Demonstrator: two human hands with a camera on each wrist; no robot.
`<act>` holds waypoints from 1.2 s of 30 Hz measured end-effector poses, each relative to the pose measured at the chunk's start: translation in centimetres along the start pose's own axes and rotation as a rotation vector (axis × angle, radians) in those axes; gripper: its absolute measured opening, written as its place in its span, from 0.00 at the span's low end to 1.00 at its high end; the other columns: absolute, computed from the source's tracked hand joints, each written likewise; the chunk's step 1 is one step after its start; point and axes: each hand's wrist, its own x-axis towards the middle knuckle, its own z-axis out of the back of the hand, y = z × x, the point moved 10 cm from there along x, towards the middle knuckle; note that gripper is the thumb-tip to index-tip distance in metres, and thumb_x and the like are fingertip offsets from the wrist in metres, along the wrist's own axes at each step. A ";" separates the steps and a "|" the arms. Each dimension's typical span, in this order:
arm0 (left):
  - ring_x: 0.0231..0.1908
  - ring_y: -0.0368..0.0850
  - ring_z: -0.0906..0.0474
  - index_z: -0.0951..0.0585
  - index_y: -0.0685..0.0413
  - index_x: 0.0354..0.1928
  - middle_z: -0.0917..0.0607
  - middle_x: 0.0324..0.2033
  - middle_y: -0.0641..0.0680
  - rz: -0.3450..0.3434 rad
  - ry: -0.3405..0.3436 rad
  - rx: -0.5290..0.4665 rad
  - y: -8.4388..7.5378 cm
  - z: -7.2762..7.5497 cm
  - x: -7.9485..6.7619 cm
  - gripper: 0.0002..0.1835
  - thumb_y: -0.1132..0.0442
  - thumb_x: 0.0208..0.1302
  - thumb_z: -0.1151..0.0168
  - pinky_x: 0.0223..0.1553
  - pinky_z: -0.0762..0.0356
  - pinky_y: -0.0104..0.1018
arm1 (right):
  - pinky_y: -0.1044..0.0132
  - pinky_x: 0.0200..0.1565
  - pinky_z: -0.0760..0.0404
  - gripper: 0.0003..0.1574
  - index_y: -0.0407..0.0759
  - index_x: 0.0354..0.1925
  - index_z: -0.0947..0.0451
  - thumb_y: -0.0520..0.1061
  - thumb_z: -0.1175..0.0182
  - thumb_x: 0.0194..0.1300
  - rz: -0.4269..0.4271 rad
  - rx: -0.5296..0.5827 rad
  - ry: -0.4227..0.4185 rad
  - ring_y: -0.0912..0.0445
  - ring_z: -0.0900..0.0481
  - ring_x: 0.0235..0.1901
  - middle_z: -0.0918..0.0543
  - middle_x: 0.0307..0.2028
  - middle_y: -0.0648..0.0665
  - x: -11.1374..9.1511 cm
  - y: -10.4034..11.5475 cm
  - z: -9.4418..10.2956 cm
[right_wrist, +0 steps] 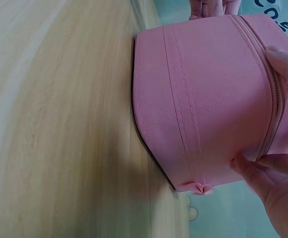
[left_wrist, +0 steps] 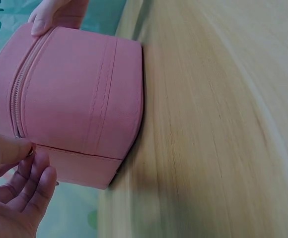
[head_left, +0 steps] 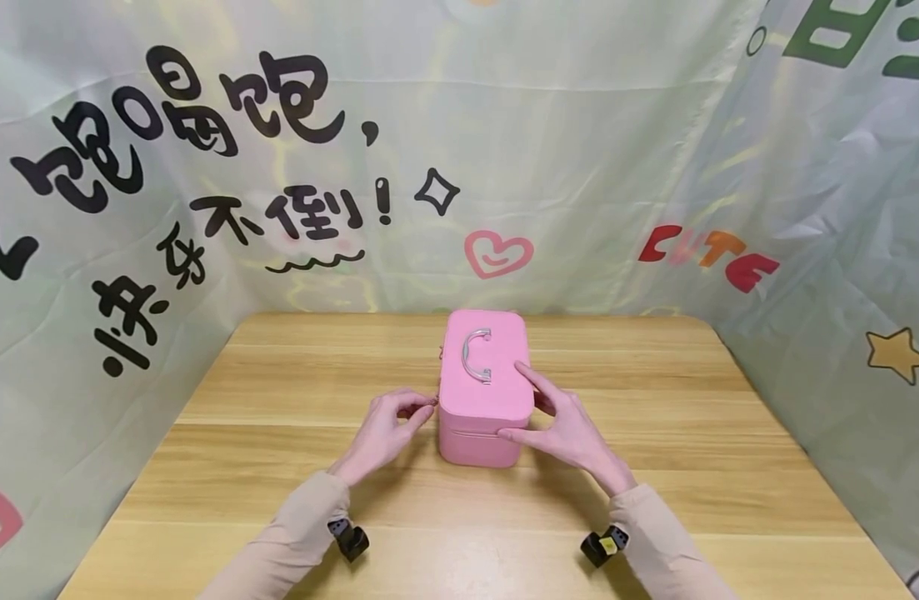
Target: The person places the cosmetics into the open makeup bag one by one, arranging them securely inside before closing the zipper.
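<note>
A pink zippered case (head_left: 485, 446) stands upright on the wooden table, its lid lowered and a silver handle (head_left: 468, 357) on top. At its left side my left hand (head_left: 390, 427) pinches a small zipper pull (left_wrist: 31, 150) between thumb and fingertips. The zipper (left_wrist: 17, 101) runs along the case's front just below the lid. My right hand (head_left: 567, 427) holds the case's right front corner. Its thumb (right_wrist: 284, 64) lies on the front by the zipper, and other fingers (right_wrist: 253, 173) touch the side. The index finger reaches over the lid edge.
The wooden table (head_left: 279, 375) extends around the case on all sides. A printed cloth (head_left: 579, 150) with lettering and drawings hangs behind and at both sides. Small black wrist cameras sit below both sleeves.
</note>
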 end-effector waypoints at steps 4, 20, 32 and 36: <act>0.39 0.41 0.16 0.12 0.54 0.42 0.11 0.38 0.49 -0.007 0.008 0.024 -0.2 0.2 -0.2 0.06 0.64 0.68 0.35 0.46 0.17 0.37 | 0.51 0.61 0.21 0.59 0.53 0.75 0.38 0.52 0.20 0.50 0.001 -0.030 0.000 0.42 0.18 0.60 0.26 0.68 0.35 0.0 0.1 0.1; 0.36 0.37 0.19 0.14 0.51 0.38 0.11 0.33 0.54 -0.168 0.086 0.087 -1.3 0.4 -0.5 0.05 0.62 0.71 0.38 0.41 0.17 0.41 | 0.53 0.59 0.19 0.62 0.51 0.75 0.37 0.52 0.18 0.47 0.018 -0.086 -0.016 0.43 0.16 0.57 0.25 0.68 0.36 0.0 0.2 0.1; 0.38 0.37 0.18 0.16 0.56 0.38 0.11 0.36 0.56 -0.295 0.213 0.058 -2.2 0.0 -1.5 0.03 0.65 0.69 0.37 0.45 0.17 0.34 | 0.51 0.60 0.20 0.62 0.52 0.75 0.37 0.52 0.18 0.46 -0.008 -0.073 -0.019 0.43 0.16 0.58 0.25 0.68 0.38 0.0 0.1 0.0; 0.38 0.37 0.18 0.16 0.58 0.39 0.11 0.35 0.55 -0.337 0.244 0.046 -2.7 -0.1 -1.9 0.03 0.66 0.69 0.37 0.45 0.17 0.34 | 0.51 0.60 0.20 0.62 0.51 0.75 0.38 0.52 0.18 0.47 -0.003 -0.079 -0.019 0.43 0.16 0.58 0.25 0.68 0.37 -0.1 0.1 0.0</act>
